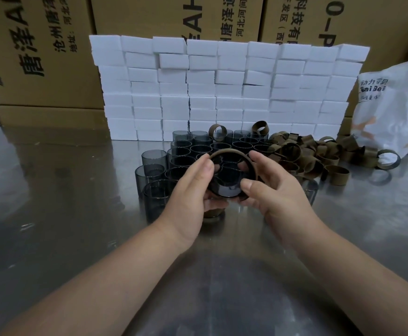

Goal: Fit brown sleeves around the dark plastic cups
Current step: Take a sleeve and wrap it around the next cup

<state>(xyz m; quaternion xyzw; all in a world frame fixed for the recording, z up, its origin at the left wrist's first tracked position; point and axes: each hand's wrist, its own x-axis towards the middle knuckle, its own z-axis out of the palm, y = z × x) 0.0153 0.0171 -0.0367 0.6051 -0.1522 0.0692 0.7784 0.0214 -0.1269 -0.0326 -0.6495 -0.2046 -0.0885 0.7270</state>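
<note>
Above the steel table I hold one dark plastic cup [227,187] with a brown sleeve [234,154] round its upper part. My left hand [188,190] grips the cup and sleeve from the left, fingers curled under its base. My right hand [270,187] pinches the sleeve's right side between thumb and fingers. Behind my hands stands a cluster of several bare dark cups [188,151]. To the right lies a heap of loose brown sleeves [304,154]. Two sleeves [261,127] rest on top of the rear cups.
A wall of stacked white foam blocks [222,88] rises behind the cups, with cardboard boxes [40,52] further back. A white plastic bag [392,112] lies at the right. The reflective steel table [64,190] extends left and toward me.
</note>
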